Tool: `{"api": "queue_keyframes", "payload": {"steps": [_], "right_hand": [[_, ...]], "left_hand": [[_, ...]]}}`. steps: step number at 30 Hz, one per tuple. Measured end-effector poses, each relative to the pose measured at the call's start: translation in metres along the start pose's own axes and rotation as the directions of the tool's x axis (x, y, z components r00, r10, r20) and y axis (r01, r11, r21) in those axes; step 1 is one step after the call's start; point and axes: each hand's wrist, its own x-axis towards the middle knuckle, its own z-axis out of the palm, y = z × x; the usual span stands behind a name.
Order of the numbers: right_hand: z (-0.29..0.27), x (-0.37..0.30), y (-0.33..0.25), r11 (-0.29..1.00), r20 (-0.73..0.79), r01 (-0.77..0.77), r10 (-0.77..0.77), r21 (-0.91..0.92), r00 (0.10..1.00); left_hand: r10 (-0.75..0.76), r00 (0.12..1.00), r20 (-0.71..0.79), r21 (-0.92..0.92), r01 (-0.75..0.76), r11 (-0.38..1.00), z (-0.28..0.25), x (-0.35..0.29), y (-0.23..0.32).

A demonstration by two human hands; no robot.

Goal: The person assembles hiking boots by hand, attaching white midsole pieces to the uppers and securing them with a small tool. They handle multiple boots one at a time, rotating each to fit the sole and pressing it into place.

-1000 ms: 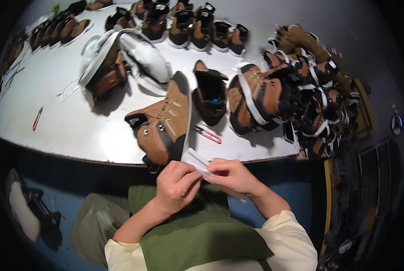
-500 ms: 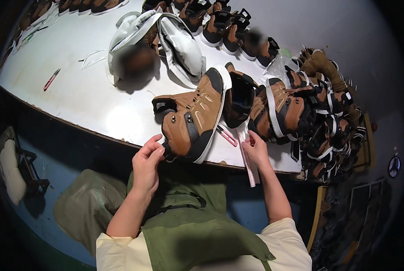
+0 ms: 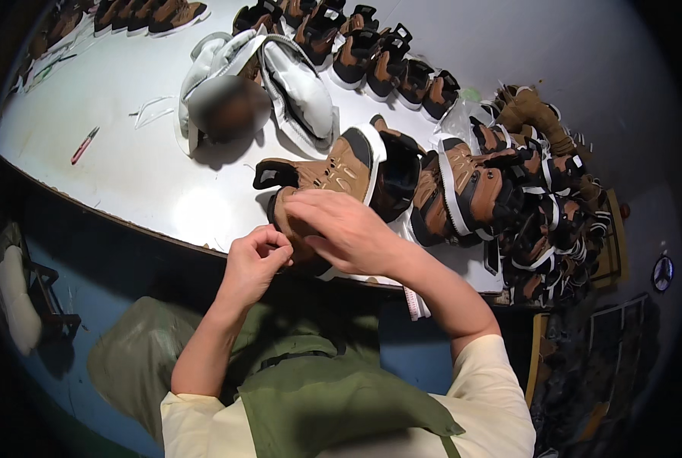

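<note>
A brown and black boot [image 3: 322,174] with a white sole edge lies on its side at the table's front edge. Close to its heel, my left hand [image 3: 251,263] has thumb and fingers pinched together; whatever lies between them is too small to make out. My right hand [image 3: 345,229] reaches across the boot's side with its fingers stretched out, covering much of the upper. Against the toe, another boot [image 3: 400,179] shows its dark opening. A white strip with reddish markings [image 3: 416,304] hangs over the table edge below my right forearm.
A brown boot pair [image 3: 471,183] and a heap of boots [image 3: 547,229] crowd the right side. Several boots [image 3: 390,65] line the back. A white zippered jacket [image 3: 299,84] lies behind the boot. Red-handled snips [image 3: 85,145] rest on the white table [image 3: 143,175] at left.
My right hand has left the marked strip and swung left onto the boot's side. It now hides the pink cutter's place. My left hand has shifted slightly right, staying pinched by the heel.
</note>
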Motion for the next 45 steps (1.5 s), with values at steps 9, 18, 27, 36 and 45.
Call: {"api": "queue_keyframes", "payload": {"steps": [9, 18, 27, 36, 45], "right_hand": [[-0.034, 0.062, 0.015, 0.944, 0.15, 0.173, -0.134, -0.282, 0.98], [-0.066, 0.107, 0.024, 0.985, 0.096, -0.156, 0.149, 0.077, 0.984], [-0.095, 0.094, 0.003, 0.928, -0.254, -0.256, 0.325, 0.269, 0.911], [-0.12, 0.119, -0.016, 0.804, -0.255, -0.181, 0.379, 0.566, 0.89], [-0.06, 0.075, -0.033, 0.417, 0.024, -0.424, 0.689, 0.804, 0.724]], "left_hand": [[0.092, 0.983, 0.158, 0.461, -0.156, 0.874, -0.021, 0.035, 0.112], [0.212, 0.931, 0.298, 0.805, -0.364, 0.468, -0.009, 0.046, 0.205], [0.588, 0.809, -0.003, 0.157, -0.58, 0.799, -0.035, 0.007, 0.164], [0.7, 0.693, -0.17, 0.197, -0.672, 0.713, -0.008, 0.004, 0.167], [0.547, 0.834, -0.08, 0.271, -0.51, 0.817, -0.024, -0.005, 0.161]]}}
